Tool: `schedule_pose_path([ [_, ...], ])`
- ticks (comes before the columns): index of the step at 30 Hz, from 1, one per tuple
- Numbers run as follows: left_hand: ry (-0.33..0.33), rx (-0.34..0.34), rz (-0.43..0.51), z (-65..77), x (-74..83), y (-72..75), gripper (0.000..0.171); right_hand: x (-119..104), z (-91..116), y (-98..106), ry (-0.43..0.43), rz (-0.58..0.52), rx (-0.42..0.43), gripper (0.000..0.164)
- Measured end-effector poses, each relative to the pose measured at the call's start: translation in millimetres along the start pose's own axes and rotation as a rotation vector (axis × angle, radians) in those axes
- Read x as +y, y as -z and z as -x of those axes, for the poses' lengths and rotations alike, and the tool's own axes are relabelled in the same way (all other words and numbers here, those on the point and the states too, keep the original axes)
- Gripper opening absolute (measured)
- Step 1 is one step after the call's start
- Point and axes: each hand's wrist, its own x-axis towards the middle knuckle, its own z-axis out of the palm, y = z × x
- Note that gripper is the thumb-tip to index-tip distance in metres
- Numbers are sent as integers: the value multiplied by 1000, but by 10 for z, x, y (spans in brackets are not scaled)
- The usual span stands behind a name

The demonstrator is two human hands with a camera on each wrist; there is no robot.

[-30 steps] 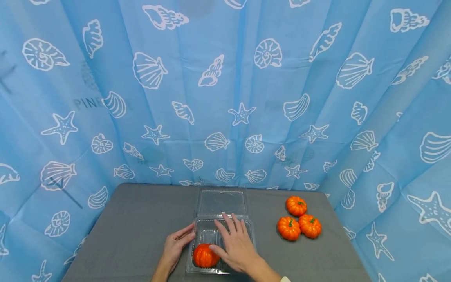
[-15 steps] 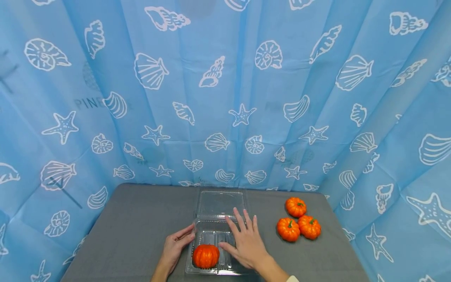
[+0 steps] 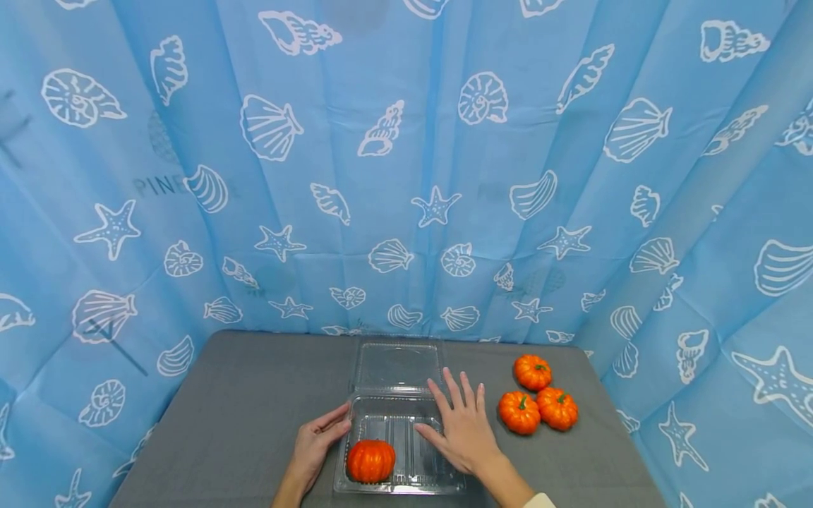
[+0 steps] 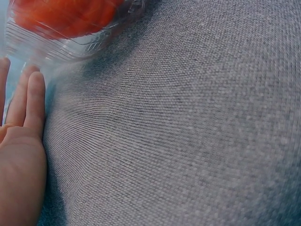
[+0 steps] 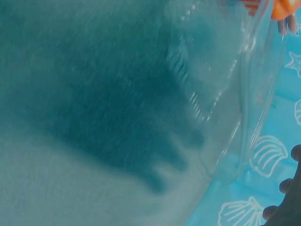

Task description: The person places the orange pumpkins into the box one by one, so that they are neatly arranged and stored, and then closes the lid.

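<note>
Right grip (image 3: 468, 436) spread over clear box (image 3: 406, 488), three pumpkins (image 3: 557, 410) farther right; straight-fingered left grip (image 3: 316, 443) touches box.

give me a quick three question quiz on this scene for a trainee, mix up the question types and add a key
1. Count: how many pumpkins lie on the gray tablecloth outside the clear container?

2. True or false: the container's lid is closed over the pumpkin inside.

3. Choose one. The fingers of the right hand are:
A) clenched in a fist
B) pinching a pumpkin
C) spread, gripping nothing

Key:
1. Three, grouped to the right of the container.
2. False; the lid lies open beyond the base.
3. C
</note>
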Motion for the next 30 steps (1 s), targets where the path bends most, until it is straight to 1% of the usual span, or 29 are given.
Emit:
schedule_pose_path([
  [6,3,0,-3,-8,12,1,49,169,-6,11,-33,35,28,81],
  [14,31,-13,0,-23,-5,11,50,405,8,91,-121,63,37,82],
  [20,17,1,14,-29,-27,-8,50,600,33,122,-151,52,75,83],
  [24,3,12,19,-31,-43,-12,48,711,97,145,-171,55,98,84],
  [27,4,9,23,-30,-52,-6,49,781,159,181,-210,56,83,86],
  [30,10,-2,36,-22,-62,7,50,851,215,216,-257,42,46,87],
])
